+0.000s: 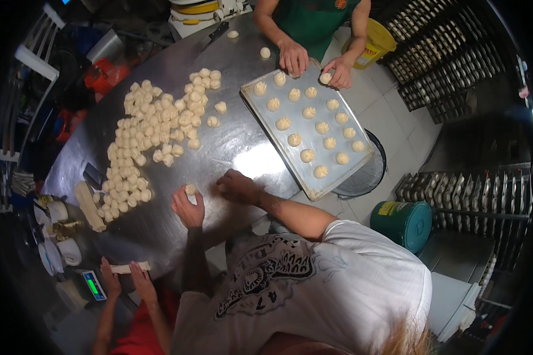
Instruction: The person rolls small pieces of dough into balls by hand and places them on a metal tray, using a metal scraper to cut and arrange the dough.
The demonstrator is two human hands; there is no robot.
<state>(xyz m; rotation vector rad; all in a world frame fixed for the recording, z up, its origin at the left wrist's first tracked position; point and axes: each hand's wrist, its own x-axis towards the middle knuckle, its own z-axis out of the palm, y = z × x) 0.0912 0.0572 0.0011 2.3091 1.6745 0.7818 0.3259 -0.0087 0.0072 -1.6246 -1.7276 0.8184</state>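
At the near edge of the metal table, my left hand (189,207) is curled around a small pale dough ball (190,189). A short way to its right, my right hand (238,187) hovers with bent fingers closed together; whatever they may hold is hidden. Neither hand touches the other. Beyond and left of my hands spreads a large heap of dough balls (154,118) in a long curved patch. Two single dough balls (213,121) lie apart at its right side.
A co-worker's hands (294,58) handle dough at a tray (256,115) of pleated buns. Another person's hands (141,278) press a dough strip (122,268) beside a scale (93,285). A dough log (89,204), knife (216,34), green bucket (401,225), yellow bucket (378,42) and racks (450,50) stand around.
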